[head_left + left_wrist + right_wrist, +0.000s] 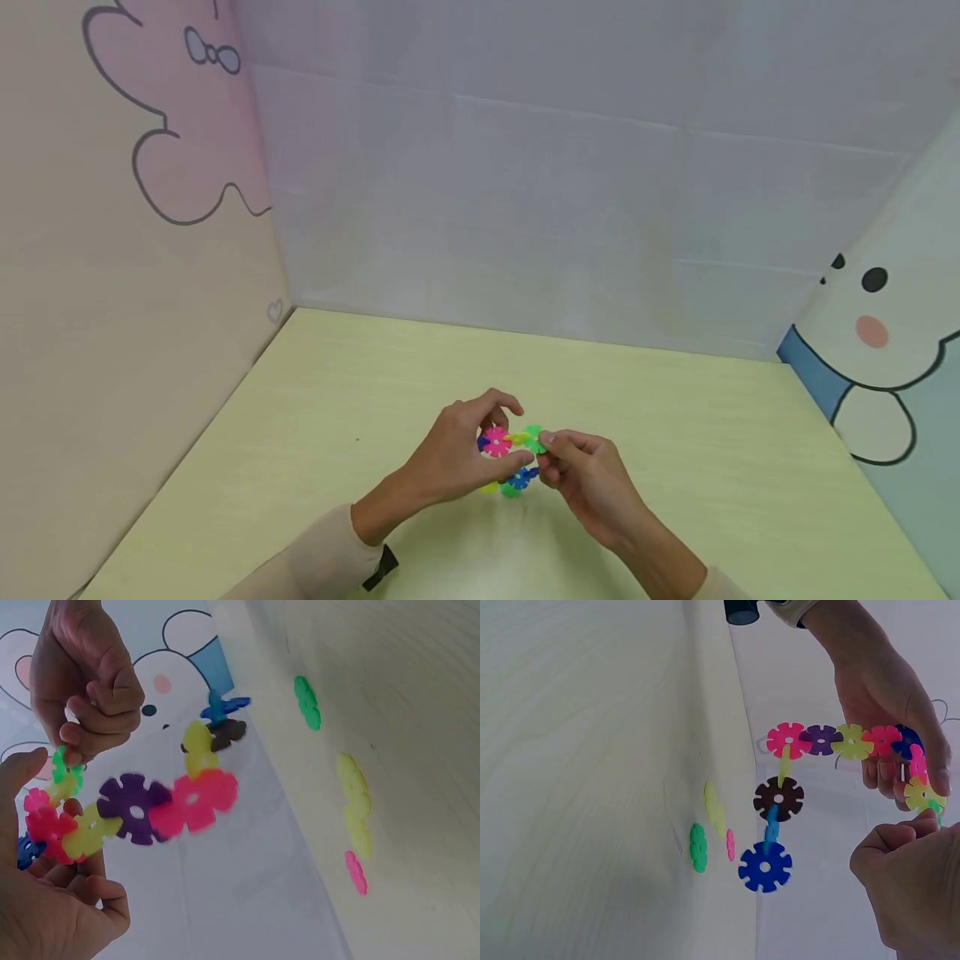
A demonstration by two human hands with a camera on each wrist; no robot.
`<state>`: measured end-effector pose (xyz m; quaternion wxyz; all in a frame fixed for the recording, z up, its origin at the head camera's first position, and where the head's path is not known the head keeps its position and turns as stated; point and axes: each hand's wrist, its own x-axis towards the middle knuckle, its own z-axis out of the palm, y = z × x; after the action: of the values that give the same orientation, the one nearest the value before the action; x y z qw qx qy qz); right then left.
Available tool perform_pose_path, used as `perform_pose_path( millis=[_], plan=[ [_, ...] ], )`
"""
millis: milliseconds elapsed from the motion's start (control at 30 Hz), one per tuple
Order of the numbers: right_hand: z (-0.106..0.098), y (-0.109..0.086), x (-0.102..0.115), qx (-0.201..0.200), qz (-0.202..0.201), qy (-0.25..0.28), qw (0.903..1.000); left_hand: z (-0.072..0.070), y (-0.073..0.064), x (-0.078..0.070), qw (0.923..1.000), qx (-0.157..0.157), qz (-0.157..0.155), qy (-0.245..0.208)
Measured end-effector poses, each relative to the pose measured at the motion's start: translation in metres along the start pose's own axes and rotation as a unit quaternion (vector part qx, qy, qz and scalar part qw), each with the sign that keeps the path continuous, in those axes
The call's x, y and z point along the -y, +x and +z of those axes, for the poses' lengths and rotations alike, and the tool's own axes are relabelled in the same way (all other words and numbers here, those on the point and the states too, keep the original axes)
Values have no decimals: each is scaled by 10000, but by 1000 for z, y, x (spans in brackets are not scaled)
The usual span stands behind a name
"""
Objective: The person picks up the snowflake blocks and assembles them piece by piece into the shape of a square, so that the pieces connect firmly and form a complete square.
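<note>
A chain of notched plastic flower discs is held up between both hands. My left hand grips it around a pink disc, thumb on the near side. At one end, my right hand pinches a green disc between thumb and fingers, joined to a yellow disc. From the left hand the chain hangs free through a purple disc, a pink disc and a brown disc, down to a dark blue disc. The fingers hide some of the discs.
Loose on the pale wooden table lie a green disc, yellow discs and a pink disc, under the hanging chain. A grey-white sheet closes off the back, with cartoon-printed panels at the sides.
</note>
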<state>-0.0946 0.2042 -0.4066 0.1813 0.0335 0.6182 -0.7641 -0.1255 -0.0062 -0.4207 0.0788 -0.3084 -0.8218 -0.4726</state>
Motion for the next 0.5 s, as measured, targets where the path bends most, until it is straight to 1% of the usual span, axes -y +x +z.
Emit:
perform_pose_path(
  millis=[100,167,367,500],
  plan=[
    [2,-1,-1,95,38,8,9999,2,1,0,9994,-10,78,-328],
    [3,-1,-2,183,70,-4,9998,3,1,0,9991,-22,99,-421],
    [6,-2,-3,273,138,-74,9995,2,-2,-1,9996,-104,93,-241],
    [6,1,-1,442,165,-407,9981,-3,-4,1,9998,-26,-14,-183]
  ],
)
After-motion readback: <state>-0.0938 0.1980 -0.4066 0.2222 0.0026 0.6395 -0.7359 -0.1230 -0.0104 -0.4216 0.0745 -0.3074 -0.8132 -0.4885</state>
